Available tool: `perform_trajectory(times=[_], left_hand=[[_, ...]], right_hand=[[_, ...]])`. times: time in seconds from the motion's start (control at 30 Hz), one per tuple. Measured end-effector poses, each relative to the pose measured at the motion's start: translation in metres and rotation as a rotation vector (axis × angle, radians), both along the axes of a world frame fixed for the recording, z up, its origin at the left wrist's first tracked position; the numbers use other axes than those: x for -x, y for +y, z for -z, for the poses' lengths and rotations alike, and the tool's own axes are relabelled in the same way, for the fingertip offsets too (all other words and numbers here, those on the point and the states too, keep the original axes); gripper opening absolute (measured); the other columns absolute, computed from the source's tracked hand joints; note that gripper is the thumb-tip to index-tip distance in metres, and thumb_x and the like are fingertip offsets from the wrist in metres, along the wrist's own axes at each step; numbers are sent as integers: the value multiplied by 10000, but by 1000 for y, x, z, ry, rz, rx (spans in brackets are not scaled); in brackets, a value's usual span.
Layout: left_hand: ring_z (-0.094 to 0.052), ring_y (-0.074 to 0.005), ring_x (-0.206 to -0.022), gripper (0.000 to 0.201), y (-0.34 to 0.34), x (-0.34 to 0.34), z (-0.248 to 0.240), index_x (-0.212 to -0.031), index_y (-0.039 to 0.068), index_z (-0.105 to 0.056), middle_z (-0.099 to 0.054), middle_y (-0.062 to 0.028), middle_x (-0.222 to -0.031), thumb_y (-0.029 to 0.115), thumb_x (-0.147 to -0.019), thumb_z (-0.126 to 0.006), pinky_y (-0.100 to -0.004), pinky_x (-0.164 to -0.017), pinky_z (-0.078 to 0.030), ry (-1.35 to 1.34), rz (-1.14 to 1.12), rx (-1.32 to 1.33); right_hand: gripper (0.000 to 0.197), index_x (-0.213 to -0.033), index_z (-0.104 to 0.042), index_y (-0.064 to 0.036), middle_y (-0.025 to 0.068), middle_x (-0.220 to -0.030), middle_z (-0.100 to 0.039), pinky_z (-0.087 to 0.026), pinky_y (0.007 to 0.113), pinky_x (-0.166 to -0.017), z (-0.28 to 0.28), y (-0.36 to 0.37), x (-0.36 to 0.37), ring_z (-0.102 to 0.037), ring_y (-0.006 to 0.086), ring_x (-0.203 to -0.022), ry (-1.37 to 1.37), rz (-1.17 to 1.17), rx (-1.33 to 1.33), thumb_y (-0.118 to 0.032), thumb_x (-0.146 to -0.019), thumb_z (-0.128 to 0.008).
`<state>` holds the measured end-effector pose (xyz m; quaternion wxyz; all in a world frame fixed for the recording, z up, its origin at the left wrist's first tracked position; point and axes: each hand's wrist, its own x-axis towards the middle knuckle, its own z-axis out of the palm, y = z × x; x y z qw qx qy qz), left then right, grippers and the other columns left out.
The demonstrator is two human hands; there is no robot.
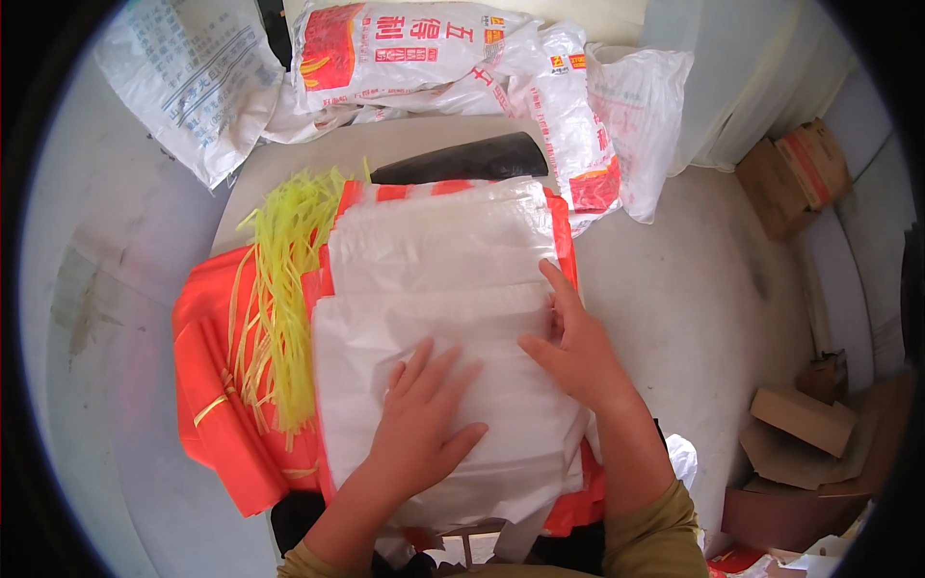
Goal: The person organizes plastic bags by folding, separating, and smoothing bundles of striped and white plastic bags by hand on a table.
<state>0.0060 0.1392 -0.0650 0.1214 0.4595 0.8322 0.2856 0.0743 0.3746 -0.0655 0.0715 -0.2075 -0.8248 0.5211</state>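
A stack of whitish, translucent plastic bags [434, 250] lies in front of me on top of red plastic sheeting [566, 236]. My left hand [416, 414] rests flat over the nearer part of the stack, fingers spread and slightly blurred. At the stack's right edge is my right hand [576, 347], its thumb and forefinger apart and the other fingers partly hidden under it. Nothing shows in either hand. To the left of the stack hangs a bunch of yellow plastic strips [289, 289], beside a rolled red bundle [226, 424] tied with a yellow strip.
A black rolled object [467, 159] lies just beyond the stack. Printed white woven sacks [414, 53] are heaped at the back. Cardboard boxes [795, 178] stand at the far right, with more opened cardboard [805, 424] nearer on the right.
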Motion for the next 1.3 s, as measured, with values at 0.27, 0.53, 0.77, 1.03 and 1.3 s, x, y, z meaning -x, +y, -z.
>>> perform_trajectory(times=[0.27, 0.53, 0.77, 1.03, 1.3], left_hand=[[-197, -334, -1558, 882, -6, 2, 2, -1584, 69, -335, -241, -135, -1680, 333, -851, -749, -500, -1239, -157, -556, 177, -370], [-236, -305, -1535, 1066, 2, 3, 13, -1643, 104, -149, -138, -118, -1707, 694, -890, -618, -416, -1220, -230, -1249, -61, -774], [-259, -330, -1526, 1042, -2, 4, 19, -1642, 109, -155, -132, -135, -1705, 731, -908, -556, -411, -1206, -291, -1294, 31, -832], [-329, -355, -1494, 1033, -1, 13, 28, -1646, 149, -151, -140, -107, -1707, 734, -900, -562, -454, -1170, -370, -1363, -38, -926], [-322, -367, -1496, 1020, 2, 13, 37, -1644, 115, -140, -155, -117, -1702, 746, -927, -497, -454, -1171, -374, -1400, -76, -951]], right_hand=[[834, -1604, -256, -75, 151, -1560, -395, -501, 316, -985, 17, 7, 3, -576, 182, -1211, 303, -18, 385, 73, -877, -639], [778, -1548, -361, -36, 143, -1497, -494, -397, 359, -1119, 16, -8, 5, -469, 227, -1376, 298, 26, 523, -81, -871, -740], [765, -1544, -350, -10, 177, -1473, -501, -408, 351, -1109, 33, -5, 7, -501, 279, -1348, 303, -5, 317, -91, -883, -725], [682, -1510, -426, -55, 156, -1488, -513, -405, 375, -1106, 42, -8, 14, -499, 292, -1361, 371, -4, 179, -101, -890, -708], [459, -1365, -602, -124, 134, -1521, -507, -400, 361, -1114, 37, -4, 10, -487, 282, -1388, 246, 18, 166, -213, -922, -682]])
